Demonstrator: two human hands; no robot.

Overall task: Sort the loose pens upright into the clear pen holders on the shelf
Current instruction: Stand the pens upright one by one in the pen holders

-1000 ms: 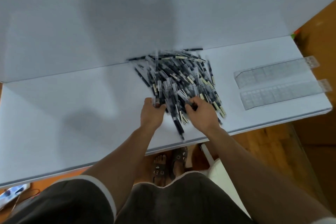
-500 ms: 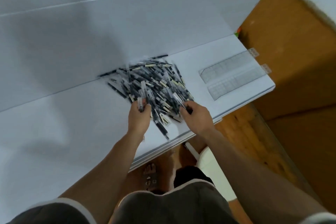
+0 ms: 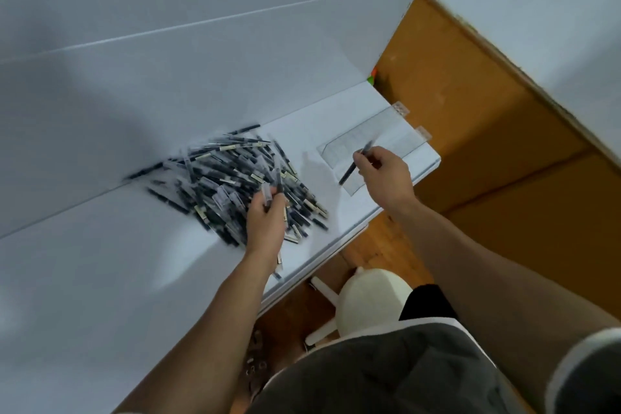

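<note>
one pen pinched over the holders, a few more gripped at the pile

our right hand [image 3: 386, 175] pinches a single dark pen [image 3: 347, 173] by its barrel, slanted, with the clear pen holders [image 3: 396, 131] directly beneath and just beyond the grip. our left hand [image 3: 265, 222] curls round a few pens at the near edge of the loose pile [image 3: 228, 175] on the white shelf [image 3: 100, 262]. we judge it best to swing the pen vertical first, aim at one cell, and release only once it seats. the pens carry pale label strips, but blur leaves no writing readable.
</note>
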